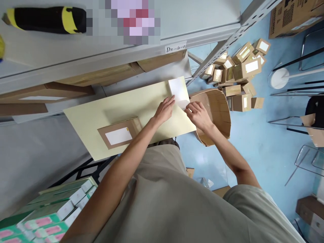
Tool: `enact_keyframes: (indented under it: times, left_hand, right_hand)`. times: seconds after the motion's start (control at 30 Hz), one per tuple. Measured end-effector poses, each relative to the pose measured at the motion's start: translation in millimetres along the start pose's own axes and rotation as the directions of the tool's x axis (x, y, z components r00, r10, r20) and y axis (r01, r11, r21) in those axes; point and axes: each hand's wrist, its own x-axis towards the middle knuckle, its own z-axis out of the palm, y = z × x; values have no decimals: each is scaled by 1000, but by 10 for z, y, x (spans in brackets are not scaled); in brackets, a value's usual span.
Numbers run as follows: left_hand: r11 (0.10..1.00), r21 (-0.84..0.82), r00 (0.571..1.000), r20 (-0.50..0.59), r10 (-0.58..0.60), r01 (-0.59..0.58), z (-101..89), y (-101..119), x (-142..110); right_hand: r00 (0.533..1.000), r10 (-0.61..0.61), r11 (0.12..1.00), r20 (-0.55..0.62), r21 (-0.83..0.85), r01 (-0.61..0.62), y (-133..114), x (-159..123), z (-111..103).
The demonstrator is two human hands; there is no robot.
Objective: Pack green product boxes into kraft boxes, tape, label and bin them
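Note:
A pale yellow board (149, 96) lies in front of me, with a stack of white labels (178, 88) at its far right end. My left hand (164, 110) rests on the board with fingers stretched out, the fingertips at the stack's left edge. Curled at the stack's near right corner, my right hand (198, 116) pinches the edge of a white label there. Its fingertips are partly hidden. To the left on the board lies a brown cardboard box (108, 143) with a white label on top.
An open carton (220, 111) stands right of the board. Beyond it, small labelled boxes (250, 67) are heaped on the blue floor. A metal shelf (202, 30) runs across the front, holding a black and yellow tool (37, 19). Green and white packages (53, 216) are stacked lower left.

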Motion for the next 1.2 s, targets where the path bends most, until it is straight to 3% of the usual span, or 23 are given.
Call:
enact_keyframes:
  times: [0.13, 0.3, 0.53, 0.7, 0.83, 1.03, 1.2]
  left_hand:
    - [995, 101, 996, 84, -24, 16, 89, -13, -68]
    - [989, 148, 997, 75, 18, -29, 90, 25, -44]
    - [982, 186, 994, 105, -39, 19, 57, -35, 84]
    - [975, 220, 990, 124, -62, 33, 85, -72, 95]
    - [973, 229, 990, 127, -60, 30, 93, -88, 116]
    - [960, 279, 986, 148, -79, 35, 119, -92, 129]
    - [969, 244, 988, 135, -72, 37, 126, -122, 123]
  right_hand:
    - [999, -17, 999, 52, -46, 19, -82, -244, 280]
    - [998, -29, 998, 60, -49, 32, -217, -283, 612]
    - [999, -28, 992, 32, -122, 31, -327, -189, 778]
    - [981, -3, 986, 195, -164, 35, -319, -235, 903]
    - [942, 76, 991, 326, -128, -35, -343, -354, 988]
    - [981, 172, 984, 94, -54, -167, -349, -328, 1132]
    - [980, 191, 981, 49, 24, -192, -314, -193, 1289]
